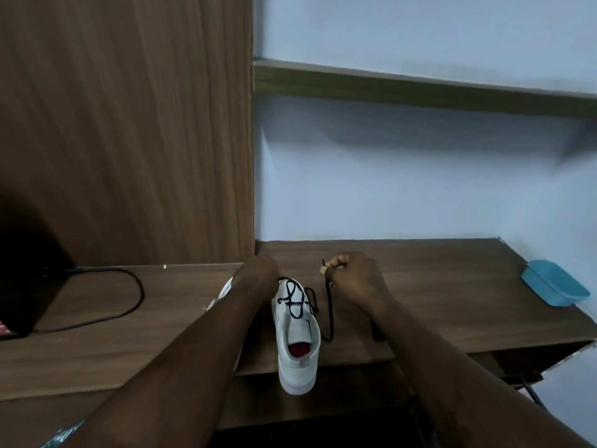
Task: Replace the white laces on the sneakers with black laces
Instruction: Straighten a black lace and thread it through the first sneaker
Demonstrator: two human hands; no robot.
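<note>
A white sneaker [297, 344] with a red insole stands on the brown table [436, 305], heel toward me, overhanging the front edge. A black lace [329, 312] crosses its lower eyelets and loops off to the right. My right hand [352, 276] pinches the lace's free end, whose tip sticks up above my fingers. My left hand [255, 273] reaches over the sneaker's toe; its fingers are hidden behind the wrist. A second white sneaker [223, 294] shows only as a sliver behind my left forearm.
A blue plastic tub [554, 287] sits at the table's right end. A black cable [122, 305] curves across the left part of the table from a dark device [26, 286]. A wooden panel [129, 124] rises at the back left; a shelf [420, 88] hangs on the wall.
</note>
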